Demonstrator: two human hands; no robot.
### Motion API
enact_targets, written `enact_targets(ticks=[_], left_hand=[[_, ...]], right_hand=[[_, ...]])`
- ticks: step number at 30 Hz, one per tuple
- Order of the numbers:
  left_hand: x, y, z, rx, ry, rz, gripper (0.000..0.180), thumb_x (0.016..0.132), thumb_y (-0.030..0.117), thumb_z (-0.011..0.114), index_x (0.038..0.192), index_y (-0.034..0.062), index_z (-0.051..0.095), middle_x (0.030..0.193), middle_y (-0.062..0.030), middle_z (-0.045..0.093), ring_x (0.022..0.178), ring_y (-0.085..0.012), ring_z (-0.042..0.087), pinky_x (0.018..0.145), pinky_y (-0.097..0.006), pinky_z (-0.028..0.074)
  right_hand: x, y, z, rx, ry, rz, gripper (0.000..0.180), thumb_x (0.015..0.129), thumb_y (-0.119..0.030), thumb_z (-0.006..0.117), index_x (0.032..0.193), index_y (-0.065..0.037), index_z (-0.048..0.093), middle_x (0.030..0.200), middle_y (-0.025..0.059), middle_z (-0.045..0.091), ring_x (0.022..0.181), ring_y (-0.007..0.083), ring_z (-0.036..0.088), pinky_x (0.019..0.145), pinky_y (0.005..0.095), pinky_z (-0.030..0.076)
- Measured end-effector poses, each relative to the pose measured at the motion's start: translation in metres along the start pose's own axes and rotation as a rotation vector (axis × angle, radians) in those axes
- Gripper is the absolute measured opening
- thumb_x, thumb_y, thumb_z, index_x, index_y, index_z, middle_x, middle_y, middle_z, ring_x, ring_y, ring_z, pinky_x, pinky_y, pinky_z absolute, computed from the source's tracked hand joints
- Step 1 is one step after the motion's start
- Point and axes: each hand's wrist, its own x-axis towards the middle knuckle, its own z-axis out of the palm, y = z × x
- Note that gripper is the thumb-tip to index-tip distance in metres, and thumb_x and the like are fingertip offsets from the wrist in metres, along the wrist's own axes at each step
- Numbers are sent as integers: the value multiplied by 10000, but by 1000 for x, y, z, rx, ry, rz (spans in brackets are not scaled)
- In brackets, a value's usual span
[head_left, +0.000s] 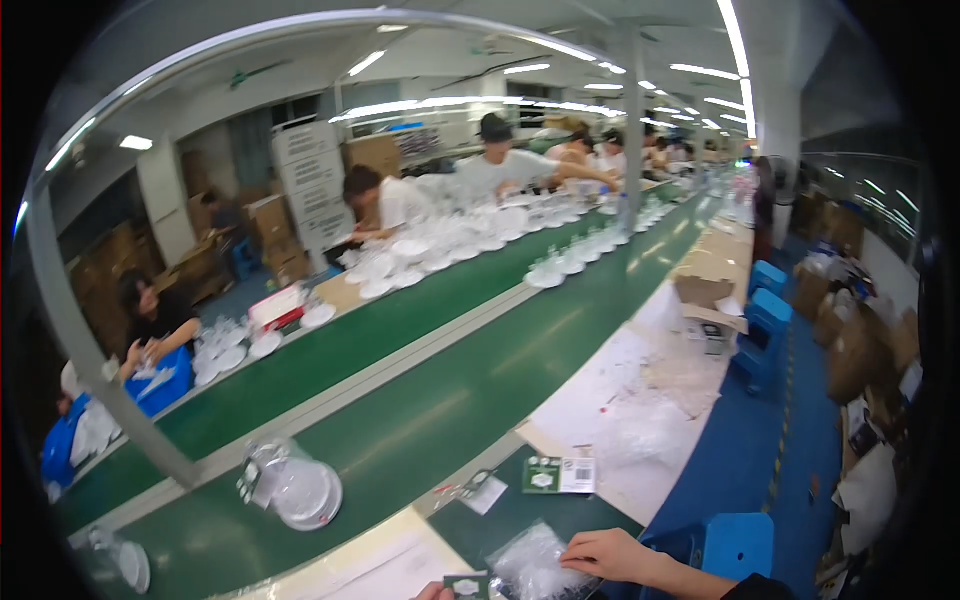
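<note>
My left hand (434, 592) only just shows at the lower edge. Its fingers are closed on a small green and white card (466, 586), partly cut off by the picture's edge. To its right, my right hand (606, 554) reaches in from the lower right. Its fingers are pressed together at the edge of a heap of clear plastic bags (535, 568), seeming to pinch one. Beyond the bags lie another green and white card (543, 475) and a small white card with a green part (485, 494).
A green conveyor belt (420, 440) runs past, carrying a clear-domed item with a round white base (305, 495). Bench boards with plastic scraps and an open carton (708, 300) continue to the right. A blue stool (738, 545) stands close by. Other people work across the belt.
</note>
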Motion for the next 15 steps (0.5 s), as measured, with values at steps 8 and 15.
enact_targets(ticks=[8,15], left_hand=[[1,-10,-1,14,-17,-1,177,939,136,502,859,-7,569,652,2,493,565,-74,426,481,-233,358],[7,-19,-1,89,-1,31,189,943,144,492,867,-15,560,645,-7,497,563,-93,422,484,-257,358]], right_hand=[[5,20,-2,171,-28,6,210,914,-206,531,1019,-77,659,906,77,651,822,272,620,720,337,490],[12,15,-4,365,14,89,226,913,-195,524,1045,-50,637,800,54,680,665,187,622,646,280,486]])
